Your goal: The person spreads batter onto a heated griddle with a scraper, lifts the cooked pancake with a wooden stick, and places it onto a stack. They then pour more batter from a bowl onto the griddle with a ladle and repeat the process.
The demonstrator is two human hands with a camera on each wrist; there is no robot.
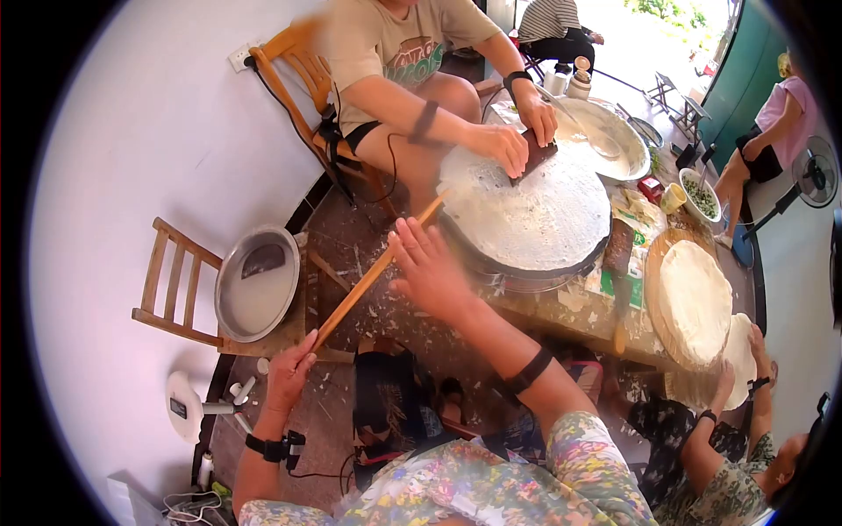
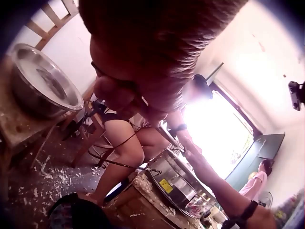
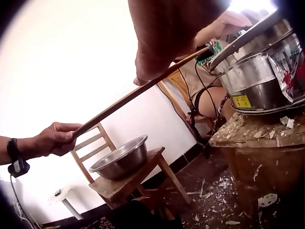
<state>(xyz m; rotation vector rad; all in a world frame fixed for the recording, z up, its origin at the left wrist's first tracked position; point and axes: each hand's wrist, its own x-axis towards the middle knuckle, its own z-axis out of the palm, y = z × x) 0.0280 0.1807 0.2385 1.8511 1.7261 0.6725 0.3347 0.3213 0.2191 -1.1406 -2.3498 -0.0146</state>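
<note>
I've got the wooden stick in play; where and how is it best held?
Probably by its near end, coming from the person's left, with fingers curled round it as the left hand does. The wooden stick is long, slim and straight, and it slants away so that its far end points at the edge of the round griddle; the near end is farthest from that.

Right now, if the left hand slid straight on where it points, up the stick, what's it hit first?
Most likely the right hand: its fingers overlap the stick ahead of the left hand in the head view. Depth is unclear, so contact isn't certain.
</note>
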